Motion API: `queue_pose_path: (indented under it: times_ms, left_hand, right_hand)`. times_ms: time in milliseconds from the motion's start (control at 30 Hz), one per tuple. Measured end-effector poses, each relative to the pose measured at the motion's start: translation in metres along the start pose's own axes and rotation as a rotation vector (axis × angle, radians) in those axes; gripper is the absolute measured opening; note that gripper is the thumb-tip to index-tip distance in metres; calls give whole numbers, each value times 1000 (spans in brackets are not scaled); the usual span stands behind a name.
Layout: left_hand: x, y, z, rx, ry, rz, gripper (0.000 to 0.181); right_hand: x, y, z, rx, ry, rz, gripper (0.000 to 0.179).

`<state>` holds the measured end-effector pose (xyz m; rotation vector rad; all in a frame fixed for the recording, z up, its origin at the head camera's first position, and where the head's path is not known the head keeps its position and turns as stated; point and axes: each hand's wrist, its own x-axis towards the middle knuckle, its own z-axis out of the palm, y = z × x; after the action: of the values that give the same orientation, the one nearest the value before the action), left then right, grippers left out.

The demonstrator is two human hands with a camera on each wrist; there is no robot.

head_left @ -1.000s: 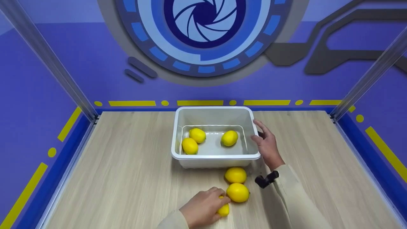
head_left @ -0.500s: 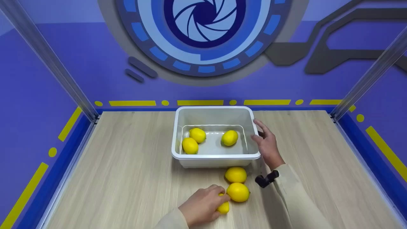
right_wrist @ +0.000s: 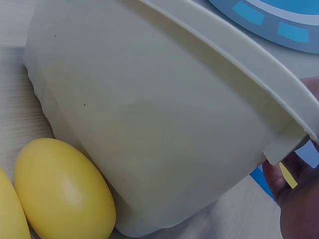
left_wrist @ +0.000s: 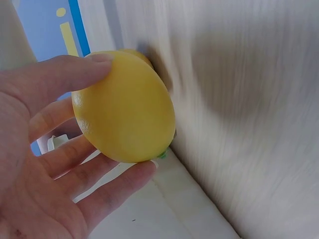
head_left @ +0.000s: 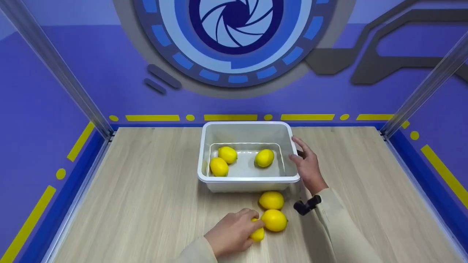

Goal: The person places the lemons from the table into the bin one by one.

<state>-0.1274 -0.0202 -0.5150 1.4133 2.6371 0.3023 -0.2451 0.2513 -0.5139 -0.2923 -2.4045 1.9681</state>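
Note:
My left hand (head_left: 232,232) pinches a yellow lemon (head_left: 257,235) between thumb and fingers, low over the table. The left wrist view shows the thumb pressing this lemon (left_wrist: 124,109), with a green tip at its lower end. Two lemons, a nearer one (head_left: 274,220) and a farther one (head_left: 271,200), lie on the table right beside that hand. Behind them stands a white plastic bin (head_left: 248,187); a lemon pair (head_left: 227,155) lies at its left inside, a single lemon (head_left: 264,158) at its right. My right hand (head_left: 309,166) grips the bin's right rim.
The wood-grain table (head_left: 146,190) is bounded by blue-purple side panels and a back panel (head_left: 109,73) with metal corner posts. A black wrist mount (head_left: 307,205) sits on the right sleeve. The bin's front wall (right_wrist: 149,109) rises close behind a loose lemon (right_wrist: 65,191).
My left hand has shifted slightly forward toward the bin, with the lemon in its fingers. The right hand, the bin and the other lemons have stayed in place.

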Motion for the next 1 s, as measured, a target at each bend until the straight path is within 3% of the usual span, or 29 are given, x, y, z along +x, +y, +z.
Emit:
queue_pose_path:
  times_ms: [233, 533, 767, 1000]
  left_hand:
    - [1, -1, -5, 4, -10, -12, 44]
    - [0, -1, -15, 43, 31, -12, 43]
    - [1, 0, -24, 19, -13, -60, 45]
    - [0, -1, -28, 24, 33, -59, 45]
  right_hand:
    - [-5, -8, 0, 26, -19, 18, 60]
    - [0, 0, 0, 2, -3, -12, 59]
    - [0, -1, 0, 0, 2, -2, 60]
    - [0, 0, 0, 13, -5, 7, 60]
